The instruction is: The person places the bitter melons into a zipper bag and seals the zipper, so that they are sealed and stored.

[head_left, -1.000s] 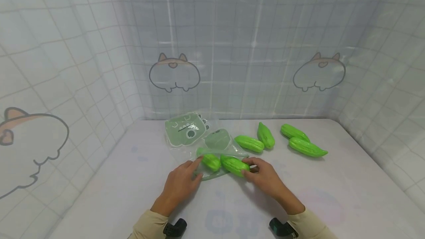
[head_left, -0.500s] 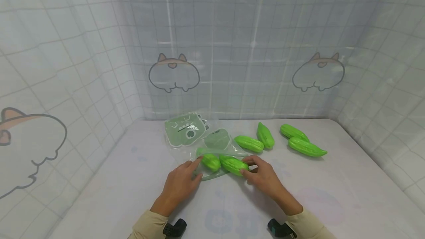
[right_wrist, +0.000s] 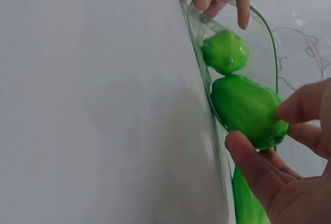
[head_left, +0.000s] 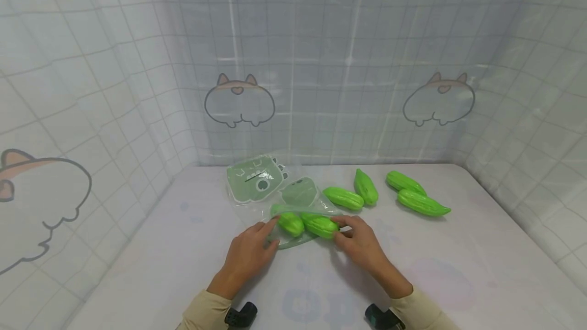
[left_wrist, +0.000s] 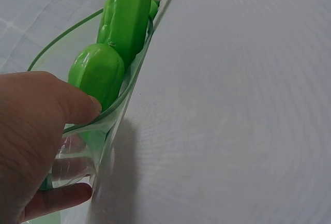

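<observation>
In the head view, a clear plastic bag with a green rim and cartoon print lies with its mouth towards me. My left hand holds the mouth's left side; in the left wrist view its thumb lies at the rim and fingers show through the film. One ridged green bitter melon sits within the mouth beside that hand. My right hand pinches the near end of a second bitter melon, whose other end is inside the mouth, against the first. Its far tip is hidden.
Behind the right hand lie two loose bitter melons, one slanted and one pointing away. Another touching pair, upper and lower, lies further right. A flat printed green bag lies back left, and tiled-pattern sheeting encloses the table.
My right hand has moved slightly left with its bitter melon, which sits a little deeper in the bag's mouth. The left hand stays where it was.
</observation>
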